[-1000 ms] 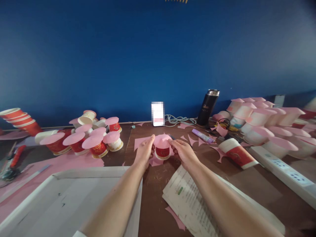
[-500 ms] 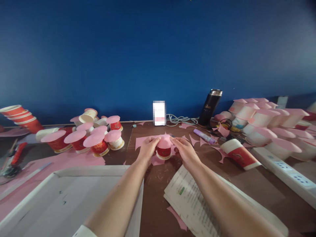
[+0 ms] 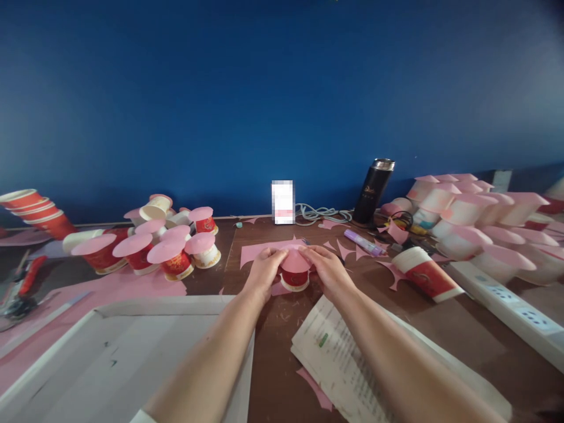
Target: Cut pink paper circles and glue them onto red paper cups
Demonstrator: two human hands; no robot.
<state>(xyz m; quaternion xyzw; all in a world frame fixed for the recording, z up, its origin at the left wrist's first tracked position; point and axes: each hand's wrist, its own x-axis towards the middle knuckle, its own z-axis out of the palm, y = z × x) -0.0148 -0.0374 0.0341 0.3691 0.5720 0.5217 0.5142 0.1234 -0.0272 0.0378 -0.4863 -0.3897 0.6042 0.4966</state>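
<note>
In the middle of the table a short red paper cup (image 3: 295,279) with a white rim stands upside down between my hands. A round pink paper disc (image 3: 295,261) lies over its top, its edge sticking out past the cup. My left hand (image 3: 267,267) is closed on the disc's left side, thumb on top and the other fingers partly hidden at the cup's side. From the right, my right hand (image 3: 325,264) grips the disc and cup in the same way. Beneath and behind the cup lies a pink paper sheet (image 3: 253,252).
Several capped red and white cups (image 3: 171,249) stand at left, near a stack of cups (image 3: 39,211). Right are a black flask (image 3: 373,192), a purple glue stick (image 3: 363,243), a lying cup (image 3: 427,274), a power strip (image 3: 506,299) and white cups (image 3: 462,217). A white tray (image 3: 176,304) lies front left.
My thumbs have moved closer together over the pink disc, and the disc now sits lower and tilts toward me. The cup stays between my hands.
</note>
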